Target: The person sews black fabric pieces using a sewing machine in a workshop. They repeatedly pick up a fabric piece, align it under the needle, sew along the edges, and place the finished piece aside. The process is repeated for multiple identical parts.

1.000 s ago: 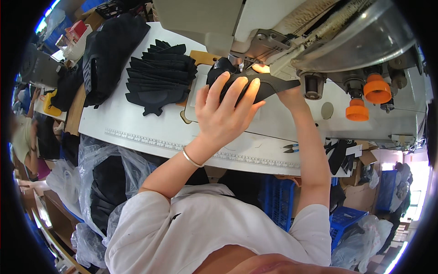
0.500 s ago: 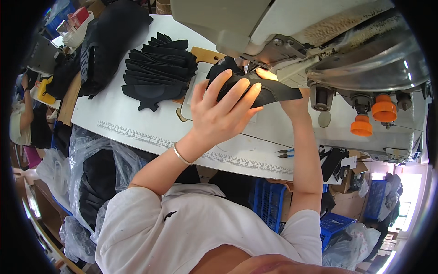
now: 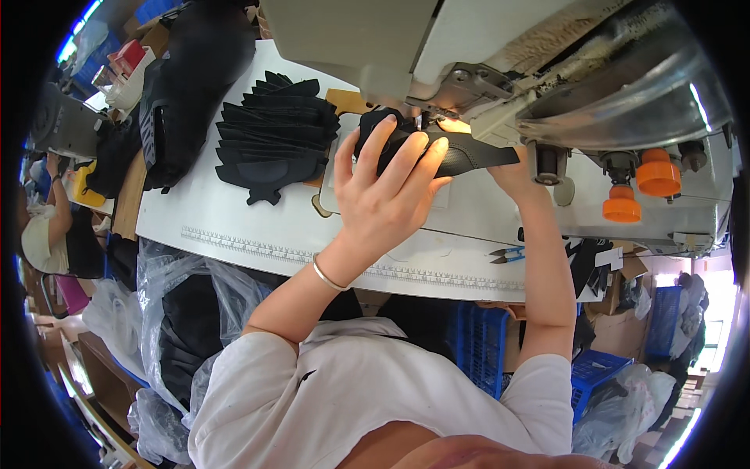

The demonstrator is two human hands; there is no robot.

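Observation:
A black fabric piece (image 3: pixel 466 155) with a mesh-like side and a curved seam is held raised at the sewing machine's needle area (image 3: pixel 422 119), under a small lamp's light. My left hand (image 3: pixel 387 187), a bangle on its wrist, lies over the near side of the piece, fingers fanned and pressed on it. Behind the piece is my right hand (image 3: pixel 512 173), gripping its far side. One lit fingertip shows past the upper edge; its other fingers are mostly hidden. To the left, several black cut pieces (image 3: pixel 273 137) lie fanned in an overlapping stack on the white table (image 3: pixel 234 211).
The machine head (image 3: pixel 351 39) overhangs the work. Orange knobs (image 3: pixel 658 172) hang at right. A printed ruler strip (image 3: pixel 312 256) runs along the table's front; blue-handled tools (image 3: pixel 508 255) lie nearby. Plastic bags (image 3: pixel 148 313) and blue crates (image 3: pixel 480 344) stand below. Another person (image 3: pixel 51 227) sits far left.
The whole view has shifted and tilted slightly. The black piece has turned a little, showing more of its mesh side. Both hands keep hold of it near the needle.

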